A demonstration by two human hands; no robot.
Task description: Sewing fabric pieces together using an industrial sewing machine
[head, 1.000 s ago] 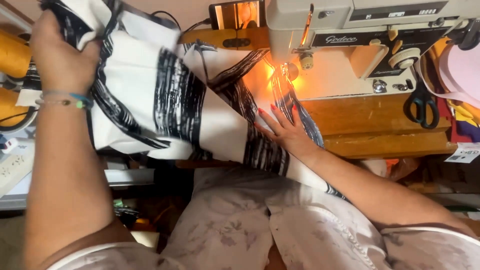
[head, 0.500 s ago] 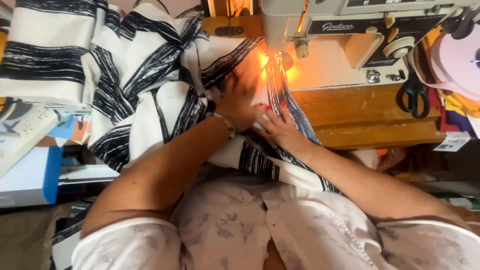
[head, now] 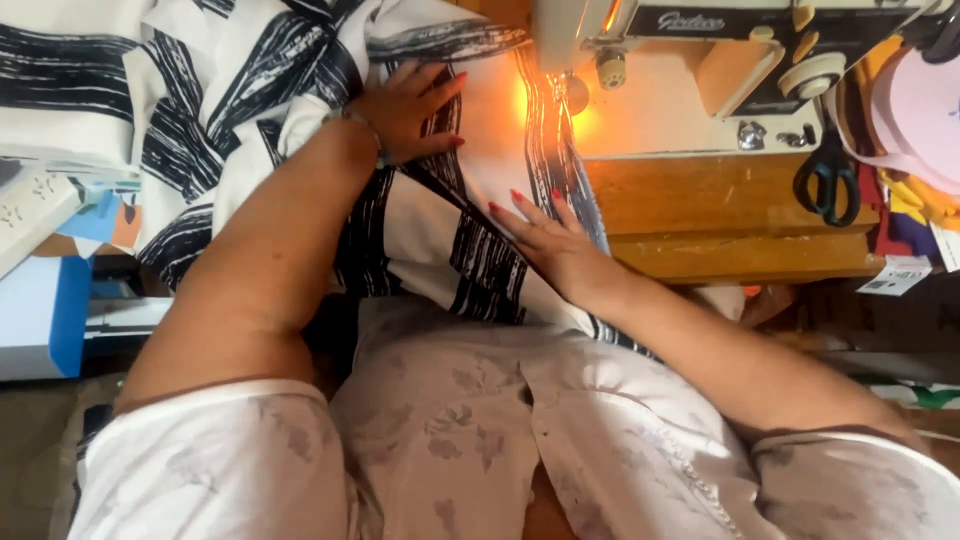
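Spreading across the wooden surface [head: 720,200] and spilling down onto the person's lap, the white fabric with black brushed stripes [head: 250,90] lies bunched at the left and runs flat under the head of the cream sewing machine [head: 700,60], whose lamp casts an orange glow on it. Both hands lie flat on the cloth, fingers splayed, gripping nothing: the left hand [head: 410,110] presses near the machine's needle end, the right hand [head: 550,240] rests lower, at the surface's front edge. Black-handled scissors [head: 828,180] hang at the right, beside a pink cap [head: 915,110]. A blue and white box [head: 40,315] sits at far left.
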